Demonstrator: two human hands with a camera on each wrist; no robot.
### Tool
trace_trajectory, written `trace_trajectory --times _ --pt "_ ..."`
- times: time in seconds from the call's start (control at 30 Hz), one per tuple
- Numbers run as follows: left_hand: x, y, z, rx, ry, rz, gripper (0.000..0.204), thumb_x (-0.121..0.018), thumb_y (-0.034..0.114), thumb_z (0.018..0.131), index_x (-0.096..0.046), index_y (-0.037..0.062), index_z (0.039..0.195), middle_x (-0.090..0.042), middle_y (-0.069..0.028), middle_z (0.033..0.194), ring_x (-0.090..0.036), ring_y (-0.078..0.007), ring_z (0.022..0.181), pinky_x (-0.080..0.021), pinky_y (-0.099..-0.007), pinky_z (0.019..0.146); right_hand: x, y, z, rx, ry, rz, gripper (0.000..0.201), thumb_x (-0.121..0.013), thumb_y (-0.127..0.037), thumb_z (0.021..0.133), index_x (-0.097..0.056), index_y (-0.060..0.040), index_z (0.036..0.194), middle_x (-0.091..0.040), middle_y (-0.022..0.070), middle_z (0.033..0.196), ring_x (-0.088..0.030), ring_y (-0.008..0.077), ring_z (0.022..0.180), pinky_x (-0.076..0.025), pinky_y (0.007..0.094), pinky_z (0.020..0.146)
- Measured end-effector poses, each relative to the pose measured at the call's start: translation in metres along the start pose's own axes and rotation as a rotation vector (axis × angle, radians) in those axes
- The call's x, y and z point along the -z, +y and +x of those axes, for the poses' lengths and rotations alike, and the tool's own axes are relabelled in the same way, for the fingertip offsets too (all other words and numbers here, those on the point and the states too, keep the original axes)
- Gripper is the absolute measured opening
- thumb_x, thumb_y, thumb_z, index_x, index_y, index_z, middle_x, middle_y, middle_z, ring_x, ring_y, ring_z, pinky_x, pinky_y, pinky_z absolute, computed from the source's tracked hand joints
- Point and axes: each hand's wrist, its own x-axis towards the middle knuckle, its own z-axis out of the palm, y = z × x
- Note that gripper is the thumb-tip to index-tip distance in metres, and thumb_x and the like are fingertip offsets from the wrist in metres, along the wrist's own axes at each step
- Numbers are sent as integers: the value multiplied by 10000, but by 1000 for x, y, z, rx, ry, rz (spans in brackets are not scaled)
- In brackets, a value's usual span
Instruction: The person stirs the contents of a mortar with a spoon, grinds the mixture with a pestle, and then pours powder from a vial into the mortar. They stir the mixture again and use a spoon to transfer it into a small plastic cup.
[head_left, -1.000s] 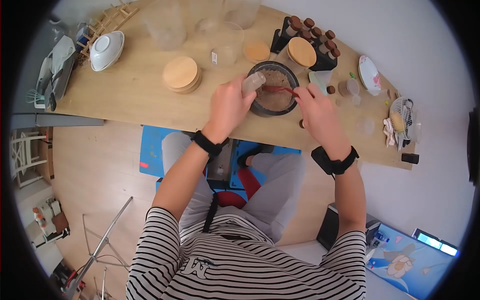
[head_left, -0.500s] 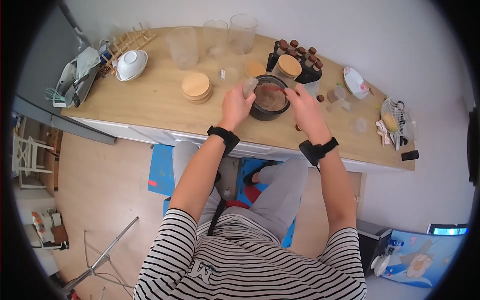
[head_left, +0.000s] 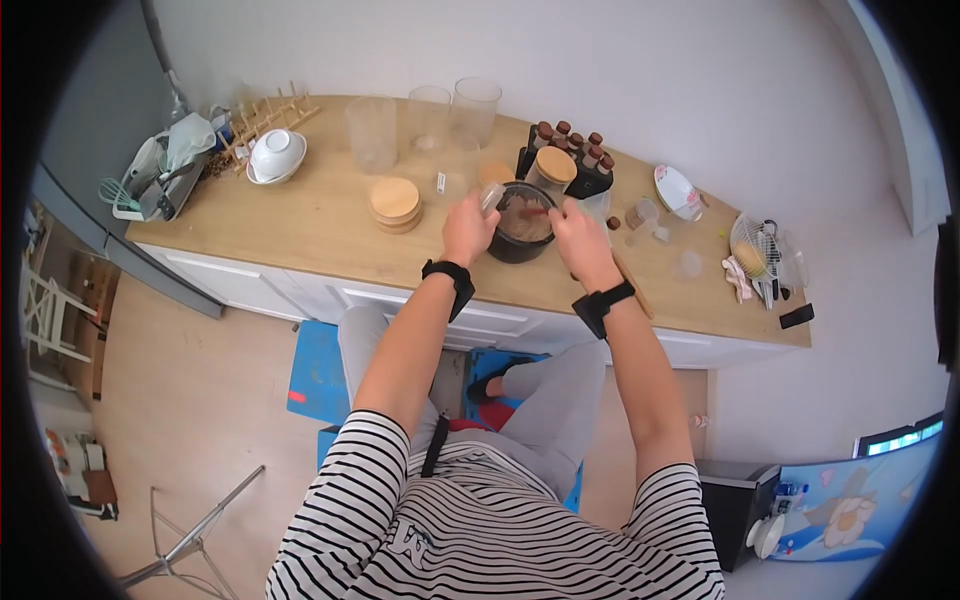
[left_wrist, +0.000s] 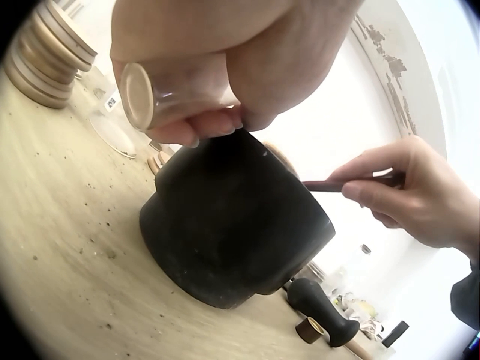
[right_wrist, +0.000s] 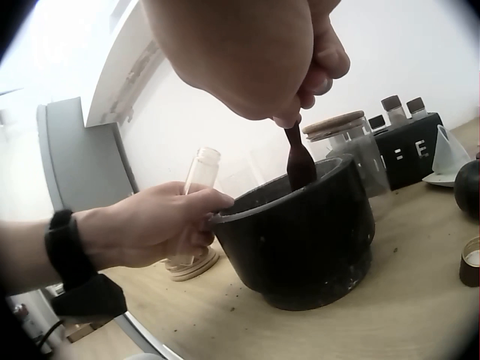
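Between my hands stands a black mortar (head_left: pixel 518 252) with brown powder (head_left: pixel 520 225) inside. My left hand (head_left: pixel 466 232) curls its fingers round a small clear glass bottle (right_wrist: pixel 202 166). Its thumb lies at the mortar's near-left rim, and the bottle's mouth points up outside the bowl in the right wrist view. From the other side, my right hand (head_left: pixel 583 240) pinches the handle of a dark red scoop-like utensil (right_wrist: pixel 301 161). The lower end of that utensil dips into the mortar, hidden behind the wall in both wrist views.
A wood-lidded glass jar (head_left: pixel 554 167) and a black rack of cork-capped vials (head_left: pixel 592 178) stand right behind the mortar. Round wooden lids (head_left: pixel 395 205) are stacked to its left. A black pestle (left_wrist: pixel 319 307) and a small brown cap (left_wrist: pixel 309 330) lie to the right.
The head view has tilted up, showing more wall. My right hand has come closer to the mortar, with less of the red utensil showing. My left hand keeps the bottle beside the rim.
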Motion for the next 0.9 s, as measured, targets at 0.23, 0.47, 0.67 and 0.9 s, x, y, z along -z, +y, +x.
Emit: trace_trajectory --times 0.23,0.47,0.67,0.9 --pt "-2 -1 -1 9 -1 -44 359 -737 217 871 -677 24 1168 -732 -260 1003 -696 -452 976 -557 -525 834 19 6 0 -41 24 57 176 -602 -32 885 -660 -13 1050 -604 189 985 -693 403 818 -576 491 701" --pt "-4 -5 0 33 -25 -62 367 -734 218 866 -675 33 1178 -734 -250 1008 -693 -448 978 -553 -519 833 10 -9 -22 13 -52 91 111 -618 -29 853 -653 -4 956 -642 173 937 -721 366 771 -593 455 659" --pt "-7 -7 -1 31 -5 -97 359 -734 221 870 -666 37 1171 -734 -252 983 -695 -448 965 -552 -522 826 24 -5 -4 -7 -59 67 116 -620 -54 878 -672 -14 974 -662 168 922 -714 378 793 -577 489 680" --pt "-5 -3 -6 19 17 -86 353 -747 219 868 -650 35 1154 -739 -242 942 -705 -449 923 -556 -530 792 40 -6 12 40 -237 1 99 -675 -125 835 -715 -38 806 -711 197 835 -733 380 812 -589 472 702"
